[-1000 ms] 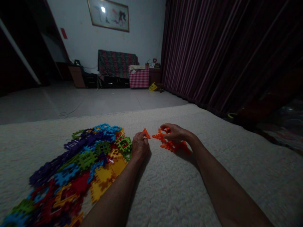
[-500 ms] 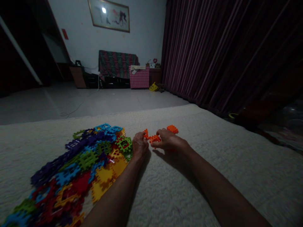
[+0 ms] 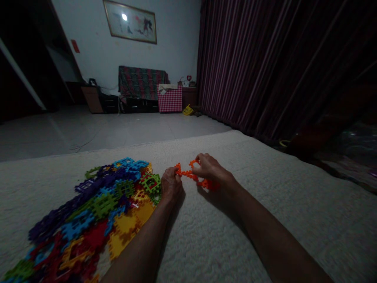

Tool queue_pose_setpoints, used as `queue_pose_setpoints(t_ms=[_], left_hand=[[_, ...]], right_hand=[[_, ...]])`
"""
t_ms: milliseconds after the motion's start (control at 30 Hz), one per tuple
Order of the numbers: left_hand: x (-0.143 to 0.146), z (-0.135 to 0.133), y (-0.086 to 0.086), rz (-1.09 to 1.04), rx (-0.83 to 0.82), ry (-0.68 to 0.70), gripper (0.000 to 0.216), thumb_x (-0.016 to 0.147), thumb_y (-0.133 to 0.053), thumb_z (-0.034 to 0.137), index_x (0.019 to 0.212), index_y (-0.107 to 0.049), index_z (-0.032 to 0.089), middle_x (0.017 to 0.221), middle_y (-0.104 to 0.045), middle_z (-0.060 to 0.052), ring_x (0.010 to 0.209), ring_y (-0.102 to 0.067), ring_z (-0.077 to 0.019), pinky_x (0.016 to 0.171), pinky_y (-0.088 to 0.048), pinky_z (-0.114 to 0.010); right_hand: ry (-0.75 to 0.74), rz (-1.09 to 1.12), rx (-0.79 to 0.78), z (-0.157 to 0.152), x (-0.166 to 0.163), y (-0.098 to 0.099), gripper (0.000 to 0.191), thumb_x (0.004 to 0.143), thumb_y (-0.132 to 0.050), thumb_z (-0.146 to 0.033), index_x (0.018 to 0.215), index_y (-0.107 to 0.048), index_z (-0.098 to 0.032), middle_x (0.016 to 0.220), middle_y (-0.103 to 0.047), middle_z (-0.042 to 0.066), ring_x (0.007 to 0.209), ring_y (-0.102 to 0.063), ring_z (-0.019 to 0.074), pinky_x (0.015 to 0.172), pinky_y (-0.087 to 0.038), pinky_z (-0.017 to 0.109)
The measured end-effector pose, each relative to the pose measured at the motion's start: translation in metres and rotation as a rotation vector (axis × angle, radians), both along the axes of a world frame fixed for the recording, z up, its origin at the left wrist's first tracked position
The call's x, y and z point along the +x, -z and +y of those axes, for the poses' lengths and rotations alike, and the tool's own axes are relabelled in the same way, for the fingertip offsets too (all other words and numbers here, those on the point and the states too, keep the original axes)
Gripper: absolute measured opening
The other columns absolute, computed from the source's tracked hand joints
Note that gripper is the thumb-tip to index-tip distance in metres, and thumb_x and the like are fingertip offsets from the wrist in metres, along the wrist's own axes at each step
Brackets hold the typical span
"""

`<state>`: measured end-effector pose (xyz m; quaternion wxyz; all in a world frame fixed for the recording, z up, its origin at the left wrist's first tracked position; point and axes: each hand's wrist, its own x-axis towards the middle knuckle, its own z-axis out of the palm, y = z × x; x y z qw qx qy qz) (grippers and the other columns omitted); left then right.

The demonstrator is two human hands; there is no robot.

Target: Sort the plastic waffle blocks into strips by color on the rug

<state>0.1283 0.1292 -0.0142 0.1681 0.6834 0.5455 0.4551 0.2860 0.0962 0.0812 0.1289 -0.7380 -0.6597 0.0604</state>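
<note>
My left hand (image 3: 171, 184) rests on a cream fleece blanket (image 3: 206, 236) and pinches a small orange triangular plastic piece (image 3: 178, 169). My right hand (image 3: 209, 168) is closed on a chain of joined orange interlocking pieces (image 3: 203, 181), which reaches across to the piece in my left hand. The two hands sit close together, with the orange pieces touching between them. A heap of flat interlocking plastic pieces (image 3: 97, 204) in purple, blue, green, yellow and red lies just left of my left hand.
Beyond the blanket's far edge is a grey tiled floor (image 3: 103, 125). A dark striped curtain (image 3: 265, 67) hangs on the right. Low cabinets, a covered piece of furniture (image 3: 141, 82) and a red checked box (image 3: 170, 98) stand against the far wall.
My right hand brought the orange chain leftward to the triangle held in my left hand, then rose slightly with it. The view shifted a little. My left hand stayed put.
</note>
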Motion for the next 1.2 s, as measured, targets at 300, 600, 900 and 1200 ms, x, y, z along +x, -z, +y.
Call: queue_pose_setpoints(t_ms=[300, 600, 900, 1200], left_hand=[[0.001, 0.001, 0.002, 0.010, 0.038, 0.007, 0.027, 0.075, -0.051, 0.007, 0.090, -0.071, 0.017, 0.092, -0.072, -0.007, 0.094, -0.066, -0.0213, 0.091, -0.051, -0.034], [0.002, 0.003, 0.007, 0.010, 0.068, 0.003, 0.027, 0.074, -0.051, 0.007, 0.089, -0.071, 0.017, 0.095, -0.072, -0.009, 0.094, -0.066, -0.0217, 0.092, -0.051, -0.035], [0.002, 0.002, 0.004, 0.006, 0.058, 0.008, 0.027, 0.076, -0.051, 0.008, 0.090, -0.072, 0.017, 0.097, -0.072, -0.009, 0.096, -0.066, -0.0219, 0.093, -0.051, -0.035], [0.002, 0.002, 0.005, 0.025, 0.086, 0.022, 0.028, 0.075, -0.050, 0.007, 0.087, -0.071, 0.019, 0.090, -0.071, -0.006, 0.092, -0.066, -0.0208, 0.090, -0.051, -0.033]], right_hand=[[0.281, 0.111, 0.453, 0.037, 0.081, 0.061, 0.041, 0.077, -0.064, -0.040, 0.111, -0.064, -0.016, 0.106, -0.063, 0.012, 0.097, -0.062, 0.0242, 0.089, -0.048, 0.035], [0.219, 0.111, 0.548, 0.038, 0.083, 0.081, 0.038, 0.079, -0.060, -0.042, 0.108, -0.064, -0.018, 0.103, -0.063, 0.011, 0.098, -0.060, 0.0249, 0.092, -0.048, 0.036], [0.283, 0.081, 0.379, 0.035, 0.078, 0.079, 0.059, 0.078, -0.064, -0.046, 0.128, -0.056, -0.014, 0.118, -0.060, 0.017, 0.104, -0.062, 0.0268, 0.094, -0.047, 0.034], [0.270, 0.015, 0.286, 0.036, 0.079, 0.076, 0.057, 0.079, -0.063, -0.045, 0.128, -0.055, -0.015, 0.119, -0.062, 0.017, 0.110, -0.061, 0.0280, 0.094, -0.046, 0.034]])
